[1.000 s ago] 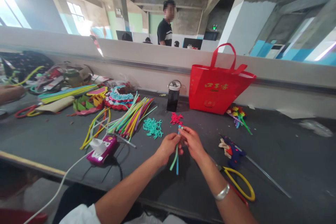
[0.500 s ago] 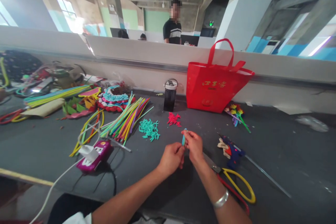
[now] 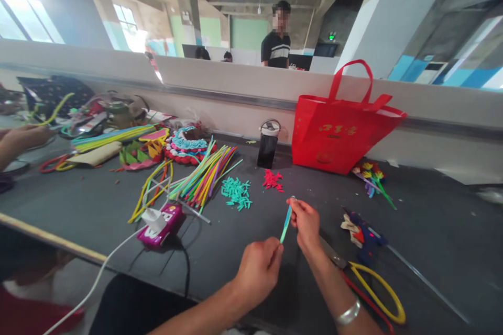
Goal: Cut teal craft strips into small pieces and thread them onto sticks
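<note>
My left hand (image 3: pixel 257 272) and my right hand (image 3: pixel 305 224) hold the two ends of a thin blue-green pipe cleaner (image 3: pixel 286 224) above the dark table (image 3: pixel 98 204). The right hand pinches its upper end, the left hand its lower end, so the strip runs taut and slanted between them. A silver bracelet (image 3: pixel 348 314) sits on my right wrist.
Loose coloured pipe cleaners (image 3: pixel 204 172), teal bits (image 3: pixel 236 192) and red bits (image 3: pixel 272 180) lie ahead. A purple power strip (image 3: pixel 161 224) sits left, a glue gun (image 3: pixel 363 233) and yellow-handled scissors (image 3: pixel 373 293) right. A red bag (image 3: pixel 341 131) and a black bottle (image 3: pixel 268 145) stand at the back. A co-worker's hand (image 3: pixel 23 138) shows far left.
My hands have drawn apart: the left hand moved down toward me, stretching the pipe cleaner out from the right hand. The view shifted slightly.
</note>
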`<state>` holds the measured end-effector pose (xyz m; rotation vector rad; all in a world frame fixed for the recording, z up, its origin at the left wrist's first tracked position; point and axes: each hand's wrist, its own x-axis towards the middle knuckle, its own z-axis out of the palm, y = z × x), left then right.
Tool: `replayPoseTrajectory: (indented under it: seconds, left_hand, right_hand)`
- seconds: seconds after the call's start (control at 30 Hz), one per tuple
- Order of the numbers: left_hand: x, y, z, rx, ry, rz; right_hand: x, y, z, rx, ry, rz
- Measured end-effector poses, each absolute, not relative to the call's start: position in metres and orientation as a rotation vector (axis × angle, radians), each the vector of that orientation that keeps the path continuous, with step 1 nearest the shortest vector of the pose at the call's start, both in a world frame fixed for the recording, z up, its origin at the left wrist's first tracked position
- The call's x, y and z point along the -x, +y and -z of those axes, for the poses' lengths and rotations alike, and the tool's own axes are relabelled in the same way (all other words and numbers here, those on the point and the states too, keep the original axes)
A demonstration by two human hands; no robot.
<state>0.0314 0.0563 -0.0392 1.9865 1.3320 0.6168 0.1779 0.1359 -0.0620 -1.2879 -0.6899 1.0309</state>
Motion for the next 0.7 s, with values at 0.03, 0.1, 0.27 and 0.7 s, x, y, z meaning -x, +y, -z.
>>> replayPoseTrajectory:
  seconds: [0.03, 0.1, 0.27, 0.7]
  left_hand:
    - [-0.027, 0.054, 0.039, -2.074, 1.347, -0.561]
    - [-0.019, 0.050, 0.036, -2.210, 1.343, -0.442]
    - [-0.003, 0.046, 0.018, -2.228, 1.237, -0.379]
    - [0.066, 0.207, 0.013, -2.294, 2.122, -0.282]
  right_hand:
    - [-0.177, 0.136, 0.063, 1.306, -0.716, -1.031]
    - [-0.177, 0.137, 0.067, 1.357, -0.768, -1.023]
    - [-0.187, 0.143, 0.075, 1.451, -0.889, -1.054]
    - [-0.192, 0.145, 0.081, 1.587, -1.230, -0.935]
